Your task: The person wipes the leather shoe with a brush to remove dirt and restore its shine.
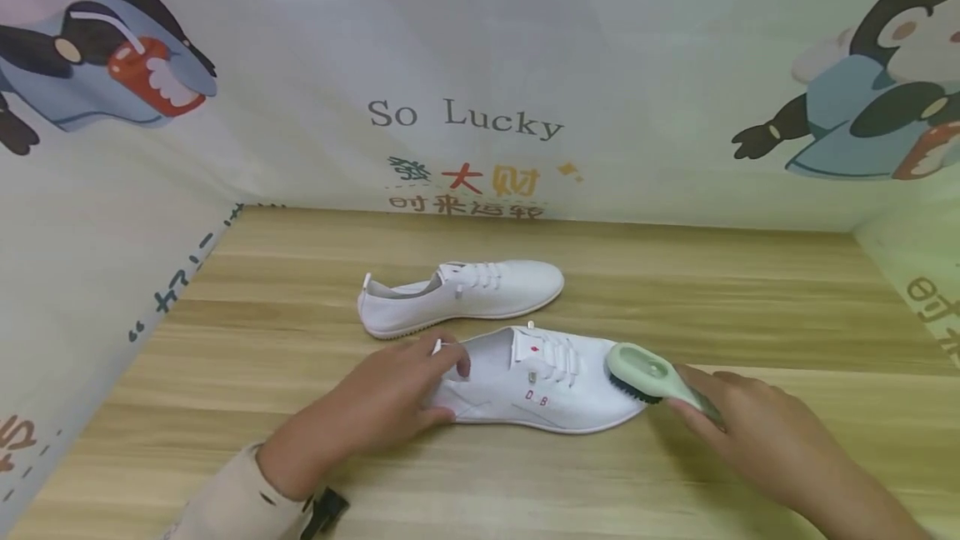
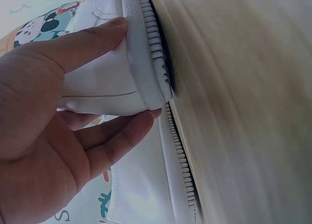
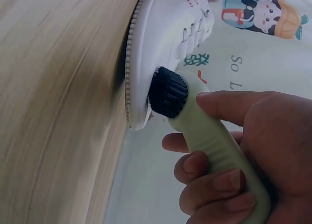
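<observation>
A white lace-up shoe [image 1: 487,394] with small red letters on its side lies nearest me, toe to the right. My left hand [image 1: 401,386] grips its heel; in the left wrist view the thumb [image 2: 97,41] presses one side while fingers curl round the other. My right hand [image 1: 757,432] holds a pale green brush [image 1: 645,363] by its handle. The brush's black bristles [image 3: 168,92] touch the toe of the shoe, as the right wrist view shows too. Behind it sits the matching white shoe [image 1: 517,286], untouched, also pointing right.
Both shoes stand on a wood-grain tabletop [image 1: 712,298]. A pale printed cloth [image 1: 637,65] with cartoon figures and lettering rises at the back and both sides. Below the left sleeve [image 1: 236,498] is a small black object [image 1: 326,511], partly hidden.
</observation>
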Demonstrator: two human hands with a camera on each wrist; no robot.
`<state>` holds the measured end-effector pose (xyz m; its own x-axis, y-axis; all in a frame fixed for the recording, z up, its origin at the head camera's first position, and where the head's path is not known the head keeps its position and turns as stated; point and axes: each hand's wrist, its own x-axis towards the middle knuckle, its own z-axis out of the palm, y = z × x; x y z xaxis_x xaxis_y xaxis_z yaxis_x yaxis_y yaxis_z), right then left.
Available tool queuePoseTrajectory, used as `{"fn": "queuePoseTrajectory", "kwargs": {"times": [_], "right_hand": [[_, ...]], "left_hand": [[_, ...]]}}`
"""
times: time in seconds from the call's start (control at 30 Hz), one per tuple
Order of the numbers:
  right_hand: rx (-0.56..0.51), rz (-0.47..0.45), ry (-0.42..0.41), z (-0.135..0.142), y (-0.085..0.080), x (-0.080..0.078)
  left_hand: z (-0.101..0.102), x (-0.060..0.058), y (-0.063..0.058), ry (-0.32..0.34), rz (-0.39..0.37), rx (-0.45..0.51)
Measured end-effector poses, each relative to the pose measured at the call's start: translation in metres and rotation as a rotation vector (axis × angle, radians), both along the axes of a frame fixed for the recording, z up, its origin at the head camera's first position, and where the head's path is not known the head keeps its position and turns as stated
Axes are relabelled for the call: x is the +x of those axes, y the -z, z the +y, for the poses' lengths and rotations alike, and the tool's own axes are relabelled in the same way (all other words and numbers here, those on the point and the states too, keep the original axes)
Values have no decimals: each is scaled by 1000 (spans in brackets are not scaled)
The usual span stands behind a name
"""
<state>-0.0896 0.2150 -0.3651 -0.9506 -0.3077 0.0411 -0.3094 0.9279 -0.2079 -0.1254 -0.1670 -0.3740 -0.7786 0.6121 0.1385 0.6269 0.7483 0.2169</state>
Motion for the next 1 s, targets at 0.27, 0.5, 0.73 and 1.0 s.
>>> {"fn": "queuePoseTrajectory", "kwargs": {"times": [0.27, 0.5, 0.73, 1.0], "right_hand": [[-13, 27, -17, -3, 3, 2], [-26, 58, -21, -4, 4, 0], [-24, 57, -21, -5, 2, 1], [-78, 59, -19, -8, -2, 2]], "left_hand": [[-3, -1, -1, -39, -58, 51], [-9, -6, 0, -142, -97, 35], [-13, -9, 2, -137, -123, 28], [-14, -12, 4, -57, -118, 16]]}}
